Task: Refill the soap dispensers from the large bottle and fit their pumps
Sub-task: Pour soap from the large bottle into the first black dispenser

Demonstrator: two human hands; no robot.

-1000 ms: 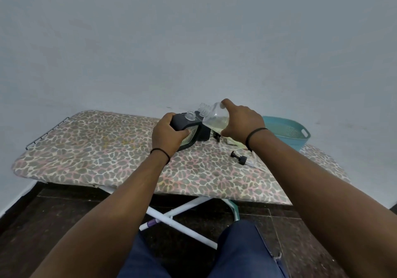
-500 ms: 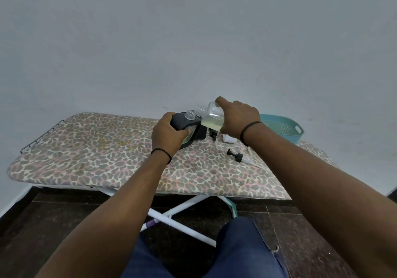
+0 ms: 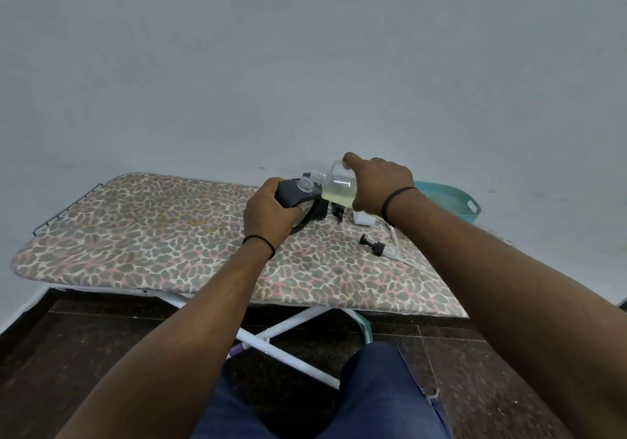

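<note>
My left hand [image 3: 269, 214] grips a dark grey soap dispenser [image 3: 295, 194] standing on the leopard-print ironing board [image 3: 152, 235]. Its clear threaded mouth [image 3: 304, 184] is uncapped. My right hand [image 3: 380, 184] holds a clear bottle [image 3: 337, 185] of pale yellow liquid, tilted with its open neck pointing left just above the dispenser's mouth. The liquid lies in the bottle's lower part, short of the neck. A black pump with a clear tube [image 3: 373, 246] lies on the board to the right. Another black pump [image 3: 337, 210] lies behind the dispenser.
A small white piece [image 3: 363, 218] lies under my right wrist. A teal plastic basket [image 3: 456, 202] sits at the board's far right end. A plain wall stands behind the board. My knees and the board's white legs [image 3: 288, 347] are below, over a dark floor.
Both hands keep their holds, and the bottle stays tilted by the dispenser's mouth. The view has shifted slightly, showing more of the board's right side.
</note>
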